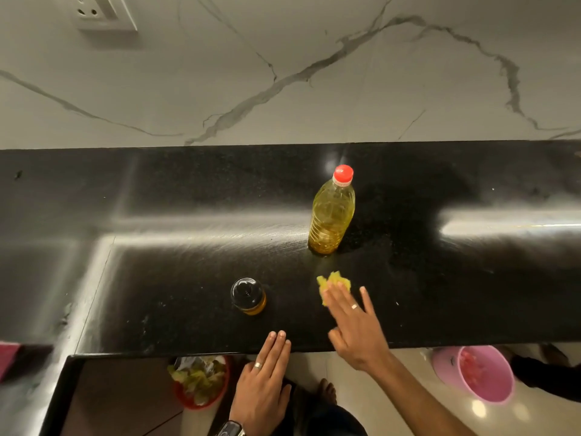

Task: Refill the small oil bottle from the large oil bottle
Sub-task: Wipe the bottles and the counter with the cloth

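Note:
The large oil bottle [331, 212] stands upright on the black counter [188, 247], full of yellow oil, red cap on. The small oil bottle [248, 296] stands left of centre near the front, with a dark top and a little amber oil at its base. My right hand [355, 322] lies flat with straight fingers pressing a yellow cloth [333, 283] onto the counter, in front of the large bottle. My left hand [265, 382] rests open at the counter's front edge, fingertips on the surface, below the small bottle.
A marble wall with a socket plate [103, 11] backs the counter. Below the edge on the floor are a red bin [201, 385] with scraps and a pink bucket [481, 372]. A pink object [8, 357] shows at the far left.

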The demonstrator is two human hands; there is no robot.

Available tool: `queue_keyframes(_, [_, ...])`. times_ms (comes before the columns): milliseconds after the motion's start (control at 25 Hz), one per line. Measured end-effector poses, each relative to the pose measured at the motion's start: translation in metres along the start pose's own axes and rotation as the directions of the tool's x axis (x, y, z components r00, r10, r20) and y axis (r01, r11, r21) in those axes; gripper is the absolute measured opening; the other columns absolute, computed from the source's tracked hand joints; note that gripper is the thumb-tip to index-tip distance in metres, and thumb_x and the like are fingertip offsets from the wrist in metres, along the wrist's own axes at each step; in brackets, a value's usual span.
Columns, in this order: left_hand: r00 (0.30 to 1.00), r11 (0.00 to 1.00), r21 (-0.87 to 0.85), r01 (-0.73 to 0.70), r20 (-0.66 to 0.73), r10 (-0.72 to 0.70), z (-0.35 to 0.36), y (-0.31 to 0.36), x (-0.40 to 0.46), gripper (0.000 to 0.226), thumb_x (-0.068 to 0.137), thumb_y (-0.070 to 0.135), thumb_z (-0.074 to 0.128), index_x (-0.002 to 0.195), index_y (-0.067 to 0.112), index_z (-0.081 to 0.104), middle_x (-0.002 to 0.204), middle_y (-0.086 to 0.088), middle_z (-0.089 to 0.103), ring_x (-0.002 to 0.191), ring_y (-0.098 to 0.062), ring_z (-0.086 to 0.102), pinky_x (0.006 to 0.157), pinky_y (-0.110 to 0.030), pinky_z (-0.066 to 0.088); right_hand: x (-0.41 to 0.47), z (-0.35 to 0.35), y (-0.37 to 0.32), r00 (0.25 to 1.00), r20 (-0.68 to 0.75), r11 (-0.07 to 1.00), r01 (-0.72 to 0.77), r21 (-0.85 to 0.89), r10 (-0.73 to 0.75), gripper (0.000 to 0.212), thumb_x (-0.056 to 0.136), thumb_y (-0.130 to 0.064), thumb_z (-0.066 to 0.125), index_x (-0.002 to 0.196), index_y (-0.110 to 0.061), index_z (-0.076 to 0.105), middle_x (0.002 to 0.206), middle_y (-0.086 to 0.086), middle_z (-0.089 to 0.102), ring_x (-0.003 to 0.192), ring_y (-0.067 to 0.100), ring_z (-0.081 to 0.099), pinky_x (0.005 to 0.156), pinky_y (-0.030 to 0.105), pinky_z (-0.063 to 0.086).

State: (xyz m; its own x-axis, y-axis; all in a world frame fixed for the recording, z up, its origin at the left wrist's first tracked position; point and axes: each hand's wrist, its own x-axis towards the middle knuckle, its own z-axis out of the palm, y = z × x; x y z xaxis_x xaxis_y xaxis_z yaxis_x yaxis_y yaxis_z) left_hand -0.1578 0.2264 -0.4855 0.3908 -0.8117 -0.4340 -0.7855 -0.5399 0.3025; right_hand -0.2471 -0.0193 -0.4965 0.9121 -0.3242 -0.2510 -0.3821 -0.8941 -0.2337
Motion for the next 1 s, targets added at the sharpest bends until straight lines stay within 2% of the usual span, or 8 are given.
queue_keyframes(120, [1.000, 1.000, -0.012, 0.001, -0.028, -0.002, 0.002, -0.001, 0.000, 0.086, 0.103, 0.049, 0.041, 0.151, 0.037, -0.029, 0.152, 0.022, -0.050, 0.146, -0.006, -0.042, 0.120, -0.033, 0.031, 0.044, -0.016, -0.016, 0.996, -0.012, 0.996, -0.091, -0.012, 0.091, 0.086, 0.092, -0.045, 0.037, 0.166, -0.021, 0.001, 0.174, -0.002, -0.009, 0.160, 0.017, -0.014, 0.129, 0.057, 0.004])
queue_keyframes(360, [0.999, 0.999, -0.047, 0.012, -0.030, -0.014, 0.015, -0.009, -0.003, 0.089, 0.102, 0.047, 0.044, 0.150, 0.043, -0.031, 0.155, 0.026, -0.048, 0.142, 0.003, -0.045, 0.121, -0.039, 0.035, -0.033, 0.014, -0.024, 0.947, 0.110, 0.948, 0.310, -0.065, -0.302, 0.096, 0.084, -0.041, 0.048, 0.166, -0.026, 0.003, 0.175, -0.003, -0.004, 0.161, 0.016, -0.003, 0.126, 0.051, -0.007])
queue_keyframes(480, [0.999, 0.998, -0.066, -0.007, -0.040, 0.005, 0.017, -0.011, -0.001, 0.087, 0.102, 0.047, 0.042, 0.150, 0.044, -0.031, 0.156, 0.026, -0.046, 0.145, 0.001, -0.041, 0.119, -0.036, 0.038, -0.061, 0.003, 0.039, 1.000, -0.001, 0.996, -0.006, -0.091, 0.006, 0.093, 0.084, -0.039, 0.043, 0.166, -0.027, 0.001, 0.174, -0.006, -0.005, 0.161, 0.016, 0.005, 0.128, 0.054, -0.003])
queue_keyframes(600, [0.998, 0.997, -0.080, -0.008, -0.060, 0.003, 0.016, -0.010, -0.005, 0.087, 0.102, 0.047, 0.042, 0.152, 0.042, -0.029, 0.158, 0.025, -0.044, 0.148, -0.001, -0.039, 0.119, -0.036, 0.038, 0.002, -0.027, 0.036, 0.940, -0.004, 0.939, -0.342, -0.043, 0.342, 0.086, 0.095, -0.040, 0.042, 0.166, -0.020, -0.002, 0.174, 0.002, -0.007, 0.161, 0.021, -0.007, 0.128, 0.059, 0.000])
queue_keyframes(680, [0.997, 0.997, -0.077, -0.004, -0.083, -0.002, 0.014, -0.008, -0.006, 0.090, 0.100, 0.047, 0.049, 0.156, 0.039, -0.021, 0.164, 0.020, -0.036, 0.153, -0.004, -0.031, 0.117, -0.035, 0.042, 0.019, -0.019, -0.017, 0.986, -0.005, 0.984, -0.169, -0.046, 0.169, 0.090, 0.090, -0.042, 0.048, 0.166, -0.020, 0.004, 0.175, 0.002, -0.002, 0.160, 0.021, -0.011, 0.128, 0.058, -0.004])
queue_keyframes(800, [0.983, 0.994, -0.101, -0.043, -0.183, 0.023, 0.008, -0.010, -0.006, 0.098, 0.077, 0.041, 0.083, 0.160, 0.020, 0.035, 0.171, 0.002, 0.020, 0.158, -0.019, 0.019, 0.087, -0.021, 0.060, -0.044, 0.029, -0.075, 0.985, 0.061, 0.987, 0.158, 0.011, -0.158, 0.099, 0.078, -0.044, 0.049, 0.166, -0.026, 0.006, 0.175, -0.004, -0.004, 0.161, 0.017, -0.007, 0.125, 0.052, -0.008])
queue_keyframes(880, [0.966, 0.994, -0.094, -0.052, -0.256, 0.026, 0.011, -0.010, -0.005, 0.097, 0.066, 0.041, 0.091, 0.150, 0.016, 0.052, 0.162, -0.002, 0.041, 0.151, -0.020, 0.036, 0.079, -0.015, 0.060, -0.092, 0.028, -0.034, 0.998, 0.031, 0.998, 0.053, 0.043, -0.054, 0.106, 0.071, -0.043, 0.051, 0.166, -0.028, 0.006, 0.175, -0.006, -0.004, 0.161, 0.017, 0.004, 0.125, 0.052, -0.004])
queue_keyframes(1000, [0.972, 0.991, -0.122, -0.053, -0.233, 0.024, 0.011, -0.007, -0.006, 0.093, 0.077, 0.044, 0.083, 0.157, 0.019, 0.042, 0.169, 0.000, 0.026, 0.154, -0.021, 0.032, 0.088, -0.013, 0.056, -0.091, 0.001, 0.059, 0.920, -0.066, 0.922, -0.388, 0.007, 0.387, 0.090, 0.088, -0.035, 0.046, 0.165, -0.024, 0.000, 0.174, -0.001, -0.003, 0.161, 0.021, 0.005, 0.127, 0.060, 0.004])
